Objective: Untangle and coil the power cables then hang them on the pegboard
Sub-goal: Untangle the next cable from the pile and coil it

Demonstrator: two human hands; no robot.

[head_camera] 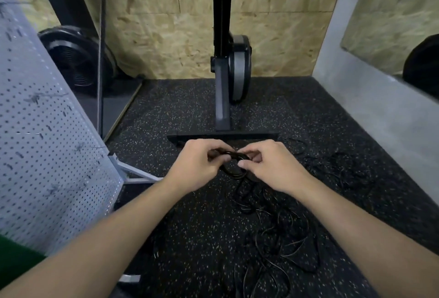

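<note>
A gym corner is showing here. Speckled rubber flooring (190, 112) is filling the lower frame. A flywheel machine (238, 72) is standing at centre.

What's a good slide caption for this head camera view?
Left hand and right hand pinch a black cable coil above tangled cables on the speckled floor, pegboard at left.

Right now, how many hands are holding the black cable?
2. The left hand grips the black cable from the left, and the right hand pinches it from the right, both above the speckled floor.
</note>
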